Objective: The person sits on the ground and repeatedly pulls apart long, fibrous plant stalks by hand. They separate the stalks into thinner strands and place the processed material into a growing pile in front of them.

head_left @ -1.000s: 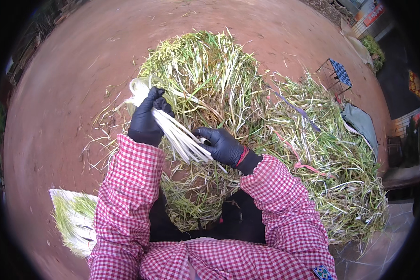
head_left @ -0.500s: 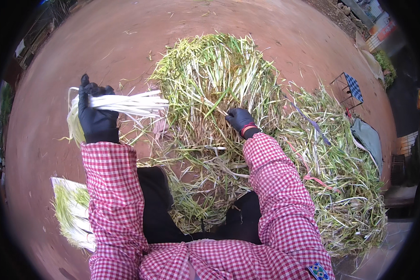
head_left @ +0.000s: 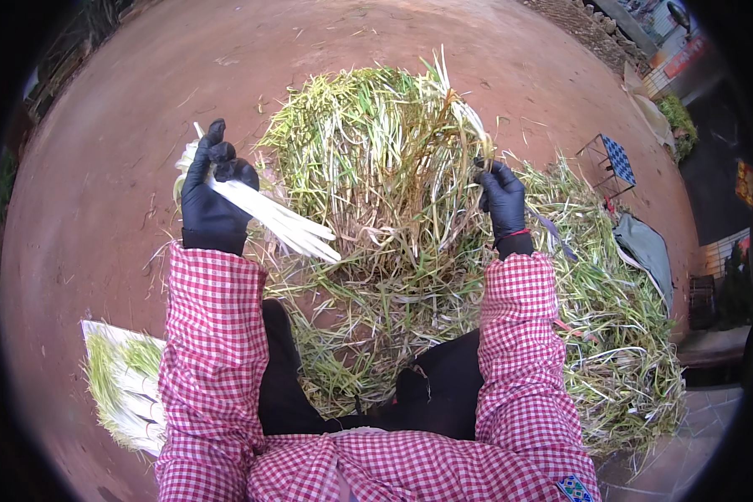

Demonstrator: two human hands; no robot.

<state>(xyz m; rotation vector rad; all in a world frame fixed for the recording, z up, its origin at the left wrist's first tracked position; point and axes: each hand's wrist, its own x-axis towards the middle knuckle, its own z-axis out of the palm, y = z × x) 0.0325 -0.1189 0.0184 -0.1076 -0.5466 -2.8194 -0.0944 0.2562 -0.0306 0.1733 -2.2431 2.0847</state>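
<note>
My left hand [head_left: 216, 197], in a black glove, is closed round a bundle of long white leafy-vegetable stalks [head_left: 284, 219]. The pale cut-looking ends point right and toward me. In its black glove, my right hand [head_left: 504, 201] pinches the brownish lower end of a few thin stalks [head_left: 470, 117]. They rise up and lean left from the fingers, with white and pale green ends. Just left of that hand stands the big heap of green and white stalks [head_left: 351, 159], its roots and dry brown leaves facing me.
Loose discarded leaves [head_left: 619, 368] form a wide mound on the right. Tied bundles lie on a white sheet [head_left: 92, 332] at lower left. A folding stool with a blue checked seat [head_left: 617, 159] and a grey-green cloth [head_left: 644, 247] are at the right. Reddish ground [head_left: 84, 217] surrounds everything.
My right hand has moved right and drawn a few stalks away from the heap, now raised upright. My left hand has come slightly right, and its bundle now slopes down toward me.
</note>
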